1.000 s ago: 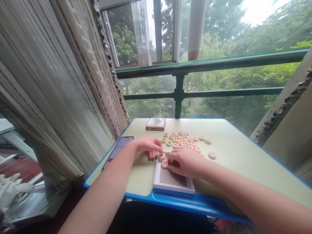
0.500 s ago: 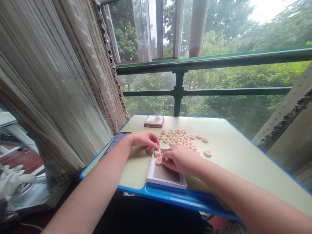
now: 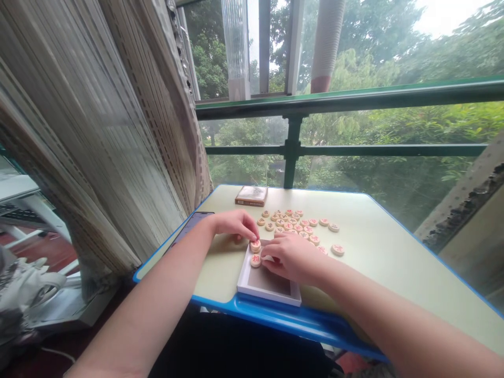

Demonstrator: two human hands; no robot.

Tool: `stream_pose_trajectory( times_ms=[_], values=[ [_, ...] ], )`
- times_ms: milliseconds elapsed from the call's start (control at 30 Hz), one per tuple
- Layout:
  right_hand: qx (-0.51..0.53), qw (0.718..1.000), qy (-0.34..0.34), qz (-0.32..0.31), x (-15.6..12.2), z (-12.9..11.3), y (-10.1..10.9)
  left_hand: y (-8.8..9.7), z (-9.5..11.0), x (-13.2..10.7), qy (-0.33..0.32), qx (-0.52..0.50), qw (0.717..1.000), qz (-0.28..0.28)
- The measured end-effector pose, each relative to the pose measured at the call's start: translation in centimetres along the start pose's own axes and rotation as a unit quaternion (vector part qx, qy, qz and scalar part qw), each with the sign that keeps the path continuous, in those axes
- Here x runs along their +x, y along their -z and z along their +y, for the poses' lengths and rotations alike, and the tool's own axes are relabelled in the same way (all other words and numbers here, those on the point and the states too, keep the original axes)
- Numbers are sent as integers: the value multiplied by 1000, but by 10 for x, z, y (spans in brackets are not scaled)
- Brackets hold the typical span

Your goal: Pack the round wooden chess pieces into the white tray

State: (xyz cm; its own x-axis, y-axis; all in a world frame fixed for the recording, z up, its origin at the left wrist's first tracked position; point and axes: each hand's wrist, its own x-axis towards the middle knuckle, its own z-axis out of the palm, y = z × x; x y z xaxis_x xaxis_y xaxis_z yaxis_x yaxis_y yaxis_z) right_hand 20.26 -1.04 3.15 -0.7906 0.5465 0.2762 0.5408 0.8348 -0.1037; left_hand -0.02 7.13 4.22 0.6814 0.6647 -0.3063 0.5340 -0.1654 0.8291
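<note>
A shallow white box tray point(image 3: 269, 286) lies at the near edge of the pale table point(image 3: 378, 262). Two round wooden chess pieces sit in its far left corner, one point(image 3: 255, 245) behind the other point(image 3: 255, 260). My left hand point(image 3: 235, 224) pinches the rear piece with curled fingers. My right hand point(image 3: 290, 257) rests over the tray's far end, fingers bent beside the front piece; I cannot see whether they hold anything. Several more pieces point(image 3: 297, 227) with red marks lie in a loose cluster just beyond my hands.
A brown box lid point(image 3: 251, 196) lies at the table's far left. A phone point(image 3: 191, 224) lies by the left edge, partly under my forearm. A curtain point(image 3: 102, 131) hangs at left. A green railing point(image 3: 346, 100) and window stand behind the table. The table has a blue rim point(image 3: 291, 320).
The camera has shifted slightly. Both hands have stayed at the tray's far corner on the two pieces, with only small finger movements.
</note>
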Motion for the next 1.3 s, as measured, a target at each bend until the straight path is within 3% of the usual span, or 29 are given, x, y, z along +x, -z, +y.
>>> stream_pose_trajectory(
  times_ms=[367,967,1300],
  values=[
    [19,999,26,-30,1,1,2,0,-4,4,-22,18,999,15],
    [11,998,-7,-58,0,1,1,4,-5,2,-40,18,998,-42],
    [3,998,-23,-64,1,1,0,2,-4,2,7,17,1000,-4]
  ],
)
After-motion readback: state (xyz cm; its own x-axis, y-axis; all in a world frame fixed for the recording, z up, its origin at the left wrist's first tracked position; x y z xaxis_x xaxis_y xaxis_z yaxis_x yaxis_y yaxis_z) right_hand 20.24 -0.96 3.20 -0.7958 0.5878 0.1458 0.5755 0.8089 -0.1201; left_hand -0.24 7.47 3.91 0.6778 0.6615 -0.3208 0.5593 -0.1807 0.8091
